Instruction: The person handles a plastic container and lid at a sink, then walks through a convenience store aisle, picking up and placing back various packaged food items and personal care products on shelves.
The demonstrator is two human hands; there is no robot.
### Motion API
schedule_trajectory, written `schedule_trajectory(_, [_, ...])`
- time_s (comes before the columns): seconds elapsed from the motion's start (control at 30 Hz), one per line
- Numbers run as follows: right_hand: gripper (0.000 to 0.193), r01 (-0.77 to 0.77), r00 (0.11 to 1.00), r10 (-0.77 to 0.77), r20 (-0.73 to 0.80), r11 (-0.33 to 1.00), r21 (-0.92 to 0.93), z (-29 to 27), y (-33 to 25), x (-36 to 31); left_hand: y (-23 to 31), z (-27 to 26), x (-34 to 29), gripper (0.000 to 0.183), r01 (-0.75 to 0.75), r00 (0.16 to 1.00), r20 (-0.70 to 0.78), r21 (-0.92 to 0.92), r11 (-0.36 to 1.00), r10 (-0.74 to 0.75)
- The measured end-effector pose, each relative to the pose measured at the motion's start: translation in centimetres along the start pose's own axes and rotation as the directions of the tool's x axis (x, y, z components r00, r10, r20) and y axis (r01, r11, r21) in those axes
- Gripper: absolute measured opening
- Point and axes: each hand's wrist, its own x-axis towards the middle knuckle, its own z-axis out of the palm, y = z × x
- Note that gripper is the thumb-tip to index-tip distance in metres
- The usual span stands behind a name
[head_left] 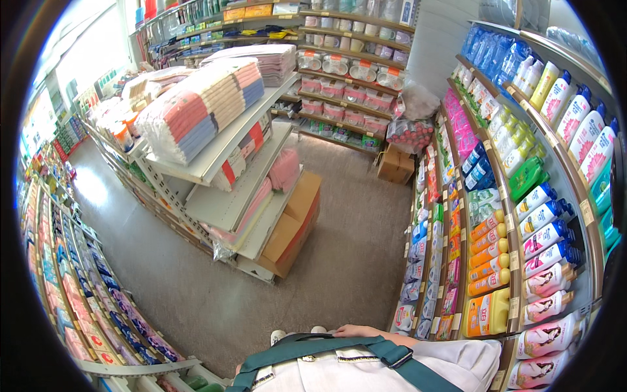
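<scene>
My right hand is at the lower edge, in front of my waist. Its back and part of the fingers show, pointing left. Straps and clothing cover the rest, so I cannot make out the finger pose or anything held. My left hand is out of sight. Across my white top run dark green straps. The shelf unit at my right is closest to the right hand. It carries a yellow jug, orange bottles and white shampoo bottles.
A display rack stands ahead on the left with bundled towels on top. A large cardboard box leans at its end. Further back are a small carton and shelves of mugs. Packaged goods line the left.
</scene>
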Motion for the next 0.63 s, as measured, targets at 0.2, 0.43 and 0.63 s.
schedule_trajectory(0.2, [0.044, -0.24, 0.857, 0.149, -0.493, 0.963, -0.126, -5.1, 4.0, -4.9, 4.1, 1.3, 2.5, 0.038, -0.014, 0.999, 0.041, 0.071, 0.997, 0.011])
schedule_trajectory(0.43, [0.038, -0.153, 0.874, 0.22, -0.433, 0.971, 0.184, -7.1, 4.9, -4.4, 13.7, 3.5, 8.0, 0.04, -0.157, 0.984, 0.109, 0.12, 0.98, 0.144])
schedule_trajectory(0.63, [0.043, 0.046, 0.95, -0.04, -0.309, 0.999, 0.011, -12.2, 7.5, 1.6, 28.8, 3.3, 10.8, 0.041, -0.197, 0.979, 0.097, 0.239, 0.951, 0.179])
